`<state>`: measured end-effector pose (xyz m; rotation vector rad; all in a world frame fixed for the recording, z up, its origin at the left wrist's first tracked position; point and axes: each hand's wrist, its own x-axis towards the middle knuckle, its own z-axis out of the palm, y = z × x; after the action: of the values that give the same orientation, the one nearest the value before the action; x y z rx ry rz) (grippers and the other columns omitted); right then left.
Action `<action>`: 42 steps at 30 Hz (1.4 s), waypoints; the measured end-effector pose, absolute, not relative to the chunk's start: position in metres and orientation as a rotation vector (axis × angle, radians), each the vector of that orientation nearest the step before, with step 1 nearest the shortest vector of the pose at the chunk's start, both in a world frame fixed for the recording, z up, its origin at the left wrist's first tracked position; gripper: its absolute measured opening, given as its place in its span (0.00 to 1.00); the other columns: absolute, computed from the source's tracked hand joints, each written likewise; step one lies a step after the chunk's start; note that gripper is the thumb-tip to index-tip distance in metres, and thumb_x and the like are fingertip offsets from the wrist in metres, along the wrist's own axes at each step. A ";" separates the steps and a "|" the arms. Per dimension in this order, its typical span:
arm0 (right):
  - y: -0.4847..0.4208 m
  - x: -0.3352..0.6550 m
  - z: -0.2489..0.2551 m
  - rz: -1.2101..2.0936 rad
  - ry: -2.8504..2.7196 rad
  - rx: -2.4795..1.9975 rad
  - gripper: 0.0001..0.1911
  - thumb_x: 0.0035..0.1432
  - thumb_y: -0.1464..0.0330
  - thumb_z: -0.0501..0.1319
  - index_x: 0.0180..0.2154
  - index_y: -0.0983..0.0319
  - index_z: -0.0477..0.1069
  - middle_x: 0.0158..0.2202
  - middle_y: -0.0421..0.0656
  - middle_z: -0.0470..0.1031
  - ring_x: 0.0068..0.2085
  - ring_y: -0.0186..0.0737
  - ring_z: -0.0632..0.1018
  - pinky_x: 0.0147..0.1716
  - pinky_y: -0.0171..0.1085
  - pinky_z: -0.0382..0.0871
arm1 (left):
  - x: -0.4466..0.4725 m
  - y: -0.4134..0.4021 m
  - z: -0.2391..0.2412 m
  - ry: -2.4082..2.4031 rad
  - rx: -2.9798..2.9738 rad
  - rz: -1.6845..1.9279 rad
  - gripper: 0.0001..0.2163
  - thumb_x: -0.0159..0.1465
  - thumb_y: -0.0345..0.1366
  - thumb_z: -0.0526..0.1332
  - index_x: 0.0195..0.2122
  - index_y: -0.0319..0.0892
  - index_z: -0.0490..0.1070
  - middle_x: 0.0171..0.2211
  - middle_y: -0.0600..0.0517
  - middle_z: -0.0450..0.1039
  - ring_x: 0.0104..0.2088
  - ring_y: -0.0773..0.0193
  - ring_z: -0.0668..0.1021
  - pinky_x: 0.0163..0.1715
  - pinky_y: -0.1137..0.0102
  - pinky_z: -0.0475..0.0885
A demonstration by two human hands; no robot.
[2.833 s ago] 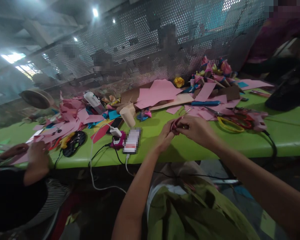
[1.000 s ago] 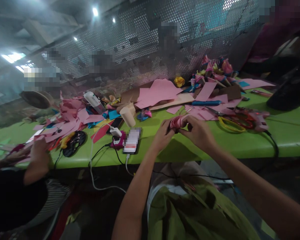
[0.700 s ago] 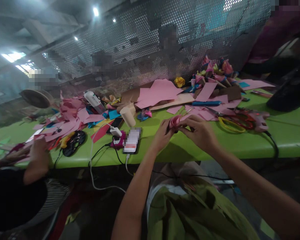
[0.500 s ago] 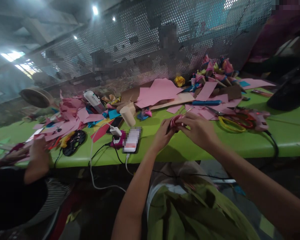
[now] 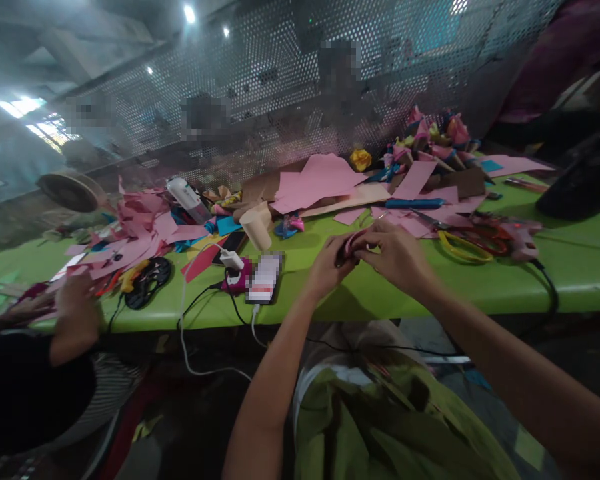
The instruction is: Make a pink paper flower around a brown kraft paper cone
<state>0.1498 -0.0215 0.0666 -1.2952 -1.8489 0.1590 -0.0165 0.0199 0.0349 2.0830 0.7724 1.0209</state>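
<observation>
Above the green table (image 5: 325,303), my two hands meet over a small piece of pink paper (image 5: 351,244), curled and mostly hidden by fingers. My left hand (image 5: 329,267) is closed around its left side. The fingers of my right hand (image 5: 387,250) pinch it from the right. Just behind them lie pink paper scraps (image 5: 350,217). Scissors with yellow handles (image 5: 463,248) and a pair with red handles (image 5: 495,241) rest to the right, beside a pinkish glue gun (image 5: 523,240) with a black cord.
A phone (image 5: 264,280) on a white cable lies left, near a magenta adapter (image 5: 237,275). A beige paper tube (image 5: 256,230) and large pink sheets (image 5: 320,183) are behind. Paper flowers (image 5: 430,140) pile at back right. A co-worker's hand (image 5: 77,307) is at far left.
My fingers have shifted slightly around the pink paper, which is turned and shows less of its face. The co-worker's hand at left has moved a little. The view has tilted slightly.
</observation>
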 end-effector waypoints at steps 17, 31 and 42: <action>-0.016 0.146 0.046 0.367 -1.622 -1.078 0.10 0.61 0.62 0.65 0.30 0.57 0.82 0.30 0.44 0.72 0.35 0.45 0.73 0.33 0.43 0.67 | -0.017 0.020 0.034 0.629 1.486 0.995 0.22 0.56 0.35 0.67 0.53 0.43 0.69 0.49 0.47 0.73 0.47 0.59 0.76 0.47 0.62 0.75; -0.007 0.146 0.043 0.377 -1.639 -1.120 0.12 0.59 0.59 0.65 0.31 0.58 0.82 0.29 0.44 0.73 0.31 0.41 0.71 0.29 0.40 0.65 | -0.020 0.016 0.033 0.639 1.433 1.051 0.15 0.63 0.39 0.63 0.51 0.44 0.68 0.50 0.48 0.71 0.48 0.60 0.75 0.50 0.62 0.74; -0.008 0.142 0.054 0.325 -1.685 -1.210 0.11 0.59 0.62 0.63 0.29 0.57 0.82 0.28 0.45 0.74 0.33 0.44 0.72 0.31 0.41 0.65 | -0.022 0.020 0.029 0.632 1.493 1.007 0.17 0.65 0.37 0.59 0.55 0.44 0.65 0.54 0.46 0.70 0.52 0.58 0.74 0.52 0.60 0.74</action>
<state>0.1425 -0.0082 0.0537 -1.2098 -1.6846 0.3248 -0.0219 0.0203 0.0293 1.4934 0.6317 1.0067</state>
